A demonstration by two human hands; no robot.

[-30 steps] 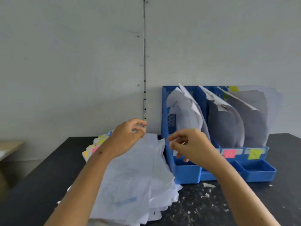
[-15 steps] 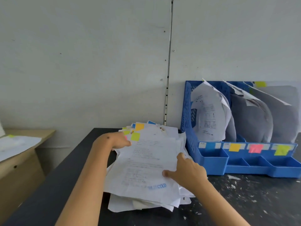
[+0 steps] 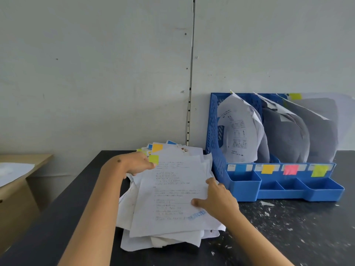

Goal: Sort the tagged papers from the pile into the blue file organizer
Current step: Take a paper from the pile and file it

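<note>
- While you hold the top sheet [image 3: 172,196] at two edges, note that its long axis runs away from you toward the wall, tilted a little to the right, with the yellow-green tag [image 3: 153,158] at its far left corner.
- Your left hand [image 3: 137,163] sits at that far corner, just beside the tag; its fingers curl under the paper edge, though whether they pinch only this sheet or several you cannot tell from here.
- Your right hand [image 3: 217,198] rests on the sheet's right edge, thumb laid flat on the printed face and the other fingers tucked round the margin, hidden.
- That sheet lies on the pile [image 3: 163,240], which sits on the black table [image 3: 288,237] just left of the blue file organizer [image 3: 272,191].
- Your right hand is the nearer one to the organizer, so it should probably lead the carry.
- On the organizer's front the tabs read blue, orange, pink, then the yellow-green label [image 3: 318,170] at the far right, well apart from the sheet.
- Judging by the tag's colour, the sheet must cross the whole organizer rightward and be stood upright to enter.
</note>
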